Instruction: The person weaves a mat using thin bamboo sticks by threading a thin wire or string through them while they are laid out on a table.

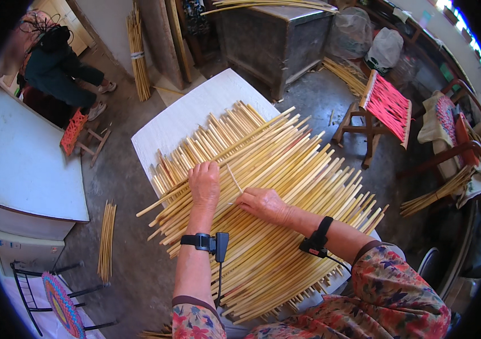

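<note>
A wide mat of pale yellow sticks (285,254) lies on a white board (147,138), over a shorter row of sticks set crosswise at the far side. My left hand (204,183) has its fingers curled over the sticks along the mat's far edge. Just right of it, my right hand (260,202) pinches a thin pale cord (233,176) that runs up across the sticks. Both my wrists carry black strapped devices.
A person (59,76) stands at upper left by a small woven stool (74,133). A metal chest (251,48) is beyond the board, a pink woven stool (384,104) at right, stick bundles (106,240) on the floor, and a chair (59,302) at lower left.
</note>
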Demonstrator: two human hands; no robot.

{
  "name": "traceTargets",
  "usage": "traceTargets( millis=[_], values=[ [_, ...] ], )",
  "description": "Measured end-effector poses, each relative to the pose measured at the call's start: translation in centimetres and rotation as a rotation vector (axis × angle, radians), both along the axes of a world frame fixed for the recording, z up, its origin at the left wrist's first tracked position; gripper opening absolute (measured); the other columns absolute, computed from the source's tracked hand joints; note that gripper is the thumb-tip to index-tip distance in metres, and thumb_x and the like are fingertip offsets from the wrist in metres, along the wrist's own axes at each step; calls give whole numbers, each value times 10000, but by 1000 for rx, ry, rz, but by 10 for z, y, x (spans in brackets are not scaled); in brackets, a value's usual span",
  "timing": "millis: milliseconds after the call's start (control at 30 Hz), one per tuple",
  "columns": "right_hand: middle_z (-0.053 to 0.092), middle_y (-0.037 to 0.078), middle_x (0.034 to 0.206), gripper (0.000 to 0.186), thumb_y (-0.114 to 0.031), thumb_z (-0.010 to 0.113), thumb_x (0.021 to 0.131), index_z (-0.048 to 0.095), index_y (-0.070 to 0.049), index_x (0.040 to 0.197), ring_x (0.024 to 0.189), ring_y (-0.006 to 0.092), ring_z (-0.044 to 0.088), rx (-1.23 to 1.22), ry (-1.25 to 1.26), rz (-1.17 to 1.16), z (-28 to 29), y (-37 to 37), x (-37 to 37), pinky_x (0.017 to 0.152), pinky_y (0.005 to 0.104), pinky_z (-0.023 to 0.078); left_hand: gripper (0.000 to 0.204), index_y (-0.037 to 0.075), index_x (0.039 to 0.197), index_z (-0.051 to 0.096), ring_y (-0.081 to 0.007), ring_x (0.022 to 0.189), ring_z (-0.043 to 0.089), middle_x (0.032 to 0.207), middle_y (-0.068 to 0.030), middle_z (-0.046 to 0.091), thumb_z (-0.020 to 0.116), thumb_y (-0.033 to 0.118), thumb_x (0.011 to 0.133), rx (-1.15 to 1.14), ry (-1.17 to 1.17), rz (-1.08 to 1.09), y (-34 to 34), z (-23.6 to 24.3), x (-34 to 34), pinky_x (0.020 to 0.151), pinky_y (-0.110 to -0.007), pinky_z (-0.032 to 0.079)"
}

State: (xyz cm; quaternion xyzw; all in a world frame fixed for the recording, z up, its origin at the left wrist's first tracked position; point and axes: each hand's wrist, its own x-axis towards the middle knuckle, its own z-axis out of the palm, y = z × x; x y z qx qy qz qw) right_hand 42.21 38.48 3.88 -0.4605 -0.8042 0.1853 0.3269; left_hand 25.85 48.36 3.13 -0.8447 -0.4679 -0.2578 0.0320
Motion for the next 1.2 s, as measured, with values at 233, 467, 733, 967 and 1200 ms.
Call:
traceTargets(
  millis=[233,467,733,967,1200],
  values=[
    [556,80,777,97,-158,596,807,576,-89,873,727,264,593,-57,48,4,6,0,0,614,345,496,31,70,801,568,-235,795,523,797,-67,546,572,97,786,68,-26,81,1,5,3,736,-351,401],
    [597,130,825,115,-79,617,809,606,-34,914,753,310,592,-107,393,-226,20,20,-3,656,341,483,134,41,920,593,-294,784,562,833,-110,553,541,149,862,-259,-139,-7,-5,39,-5,681,-386,463],
    [585,111,777,154,-48,611,817,613,-31,970,713,236,583,-30,434,-202,56,38,-20,626,307,465,205,15,1013,595,-313,779,580,892,-142,576,520,161,890,-402,-316,-36,-32,92,-20,682,-365,467],
    [564,113,741,176,-38,602,816,612,-38,992,665,245,566,-18,409,-113,65,23,-36,585,326,450,195,-38,1016,575,-229,700,553,816,-139,567,533,100,884,-590,-648,17,-61,103,-31,655,-305,436],
    [619,144,853,191,-61,578,824,614,-40,1010,772,312,604,-145,441,-45,57,8,-47,657,347,488,203,-38,1015,577,-145,664,530,778,-96,574,517,121,903,-575,-630,44,-82,93,-43,618,-271,431]
  ],
)
